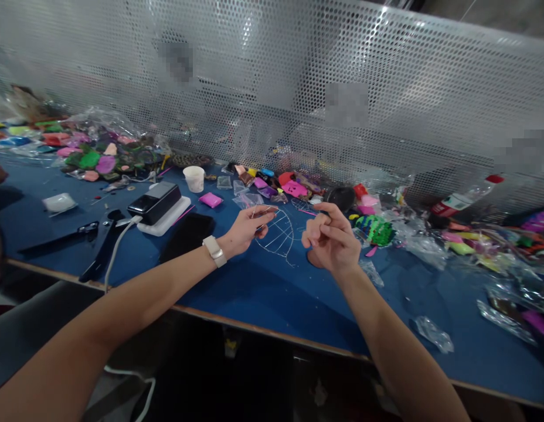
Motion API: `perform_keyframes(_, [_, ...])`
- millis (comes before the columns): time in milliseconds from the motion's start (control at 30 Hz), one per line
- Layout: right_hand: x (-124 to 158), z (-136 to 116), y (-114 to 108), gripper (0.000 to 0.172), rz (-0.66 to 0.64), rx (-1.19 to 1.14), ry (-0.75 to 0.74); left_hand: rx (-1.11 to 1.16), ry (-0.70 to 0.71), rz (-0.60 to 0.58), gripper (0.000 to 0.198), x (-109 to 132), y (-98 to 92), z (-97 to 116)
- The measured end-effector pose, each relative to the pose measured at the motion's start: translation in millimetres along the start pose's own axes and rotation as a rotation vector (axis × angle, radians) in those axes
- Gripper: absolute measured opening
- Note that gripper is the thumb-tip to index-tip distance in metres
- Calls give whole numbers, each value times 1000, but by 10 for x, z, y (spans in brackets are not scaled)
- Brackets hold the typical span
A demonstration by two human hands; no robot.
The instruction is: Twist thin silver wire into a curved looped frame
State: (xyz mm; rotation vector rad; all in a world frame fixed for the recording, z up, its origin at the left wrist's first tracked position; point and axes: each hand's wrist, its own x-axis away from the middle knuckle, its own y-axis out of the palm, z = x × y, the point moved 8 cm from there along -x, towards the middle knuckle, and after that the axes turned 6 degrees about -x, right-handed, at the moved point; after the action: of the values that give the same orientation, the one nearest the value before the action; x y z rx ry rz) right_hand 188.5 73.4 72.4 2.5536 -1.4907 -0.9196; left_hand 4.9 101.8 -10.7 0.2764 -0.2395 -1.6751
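Observation:
My left hand (251,227), with a pale watch at the wrist, pinches the upper left edge of a thin wire frame (281,230). The frame is a rounded outline crossed by several fine wires, held just above the blue tabletop, with a loose wire end at its lower tip. To its right, my right hand (334,239) has its fingers curled and pressed together. Whatever those fingers hold, if anything, is too small to make out. Partly hidden behind the right hand is a brown round object (315,259).
Pliers (105,237), a black phone (190,234), a charger block (155,202) and a paper cup (194,179) stand left. Clay packets and plastic bags line a perforated metal screen (272,76). A green striped clay piece (375,230) and a bottle (465,199) lie right.

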Motion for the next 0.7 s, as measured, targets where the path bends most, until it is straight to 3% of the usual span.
perform_keyframes(167, [0, -33, -98, 35, 81, 10, 17, 19, 42, -60, 23, 18, 44, 30])
perform_keyframes(400, [-4, -66, -154, 32, 92, 45, -15, 6, 50, -113, 27, 21, 60, -13])
perform_keyframes(700, [-7, -73, -84, 33, 76, -3, -15, -61, -47, -76, 26, 24, 64, -121])
